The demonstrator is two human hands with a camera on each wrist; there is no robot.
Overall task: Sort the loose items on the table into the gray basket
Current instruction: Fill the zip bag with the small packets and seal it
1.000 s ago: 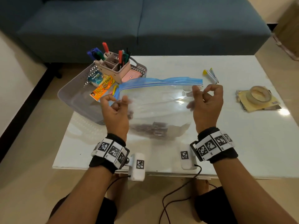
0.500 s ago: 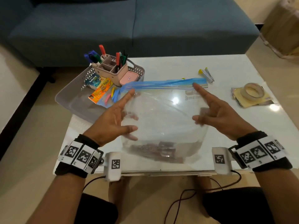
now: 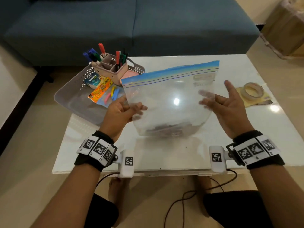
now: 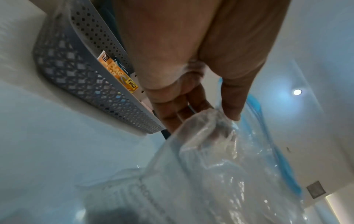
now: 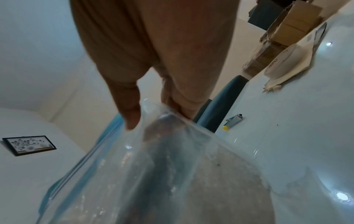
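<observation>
A clear zip bag [image 3: 169, 102] with a blue seal strip stands upright over the white table [image 3: 164, 153], with several small dark items [image 3: 164, 130] at its bottom. My left hand [image 3: 131, 109] pinches the bag's left edge; in the left wrist view the thumb and fingers [image 4: 220, 115] bunch the plastic [image 4: 220, 174]. My right hand [image 3: 215, 94] is spread at the bag's right side, fingers straight behind the plastic and thumb raised clear. The gray basket [image 3: 65, 97] sits at the table's far left corner, just left of my left hand.
In the basket stand a pink organiser with markers [image 3: 111, 66] and some coloured packs [image 3: 100, 92]. A tape roll [image 3: 253, 91] lies on yellow paper at the right. A small silver piece with a yellow end [image 5: 232, 121] lies behind the bag. A blue sofa [image 3: 148, 22] is beyond the table.
Both hands let go of the blue seal strip and moved down to the bag's sides. The bag now stands taller and fuller, and its strip tilts up to the right.
</observation>
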